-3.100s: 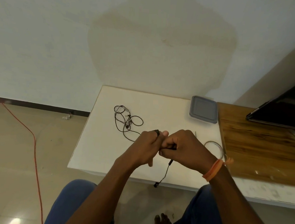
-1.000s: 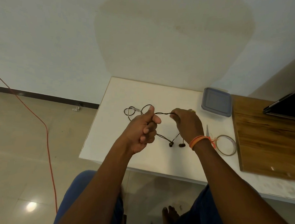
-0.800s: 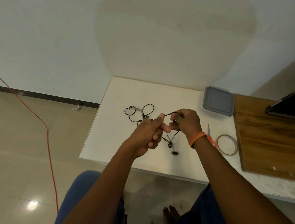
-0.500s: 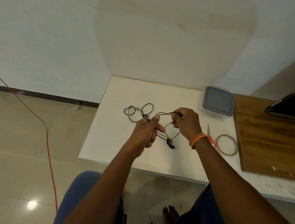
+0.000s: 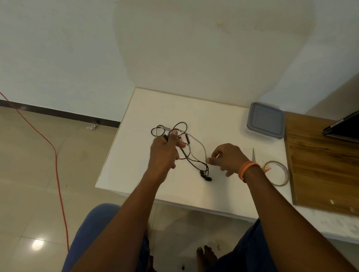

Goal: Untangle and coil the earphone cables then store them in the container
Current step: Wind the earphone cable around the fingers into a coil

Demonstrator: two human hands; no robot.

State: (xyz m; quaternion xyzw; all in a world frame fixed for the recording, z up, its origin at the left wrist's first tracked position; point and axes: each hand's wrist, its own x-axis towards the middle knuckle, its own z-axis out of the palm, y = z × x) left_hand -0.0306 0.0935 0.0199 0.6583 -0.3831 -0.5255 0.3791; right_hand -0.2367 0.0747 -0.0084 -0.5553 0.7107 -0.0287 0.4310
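Counts of what lies before me. Two hands: my left hand [image 5: 164, 150] and my right hand [image 5: 227, 158]. One tangle of black earphone cable [image 5: 191, 155], ending in two earbuds [image 5: 205, 176]. One lidded grey container [image 5: 265, 123]. One tape ring [image 5: 276, 175]. One pair of scissors [image 5: 254, 155]. One white table [image 5: 136, 160]. One wooden board [image 5: 327, 167]. One orange floor cord [image 5: 56, 161].

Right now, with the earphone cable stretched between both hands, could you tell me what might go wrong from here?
1. The left hand grips the tangled earphone cable while the right hand pinches a strand; pulling apart could tighten the knot instead of freeing it.
2. The earbuds lie loose on the white table, so a tug might drag them toward its front edge.
3. The container has its lid on, so storing will need a free hand.
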